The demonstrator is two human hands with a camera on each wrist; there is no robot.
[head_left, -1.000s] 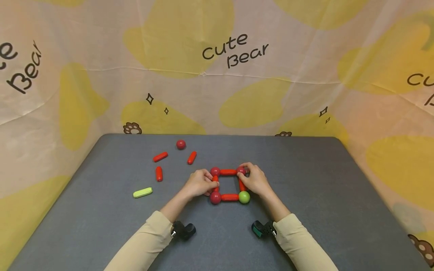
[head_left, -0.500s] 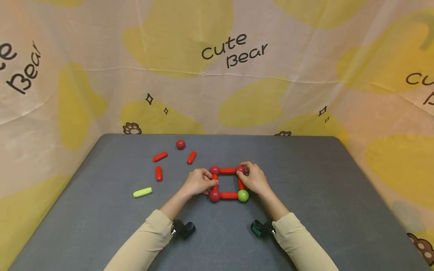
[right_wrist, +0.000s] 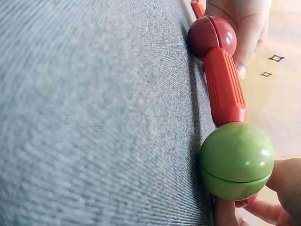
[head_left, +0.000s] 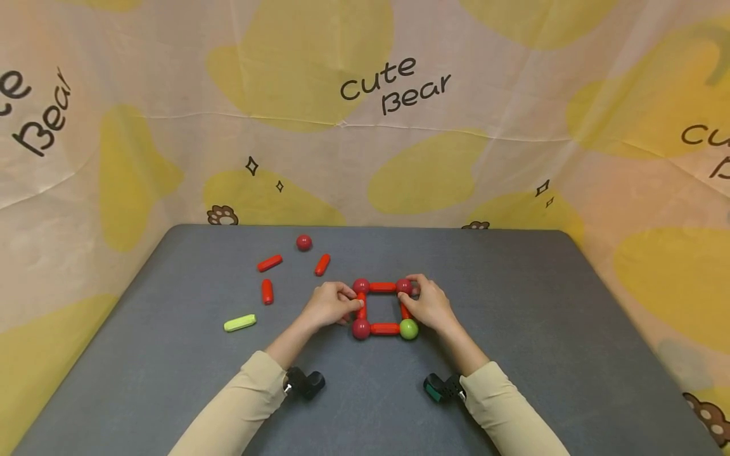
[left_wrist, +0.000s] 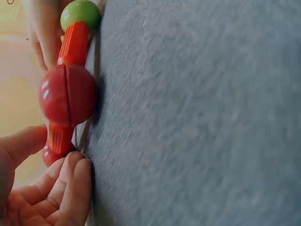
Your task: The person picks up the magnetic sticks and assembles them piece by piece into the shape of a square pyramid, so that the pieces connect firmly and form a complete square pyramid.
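A square frame of red rods joined by balls lies on the grey table, with three red balls and one green ball at its corners. At its left side, my left hand has its thumb tip at the edge of the left red rod; in the left wrist view, thumb and fingers stand apart on either side of that rod. My right hand holds the back right red ball between thumb and fingers. In the right wrist view, the green ball partly hides this grip.
Left of the frame lie a loose light green rod and three loose red rods, one of them upright in view. A single red ball sits near the back edge. A printed cloth hangs behind the table.
The frame shifted very slightly toward the back at first. My left hand has since drawn a little left, its thumb sliding off the left rod's top. My right hand stays at its ball.
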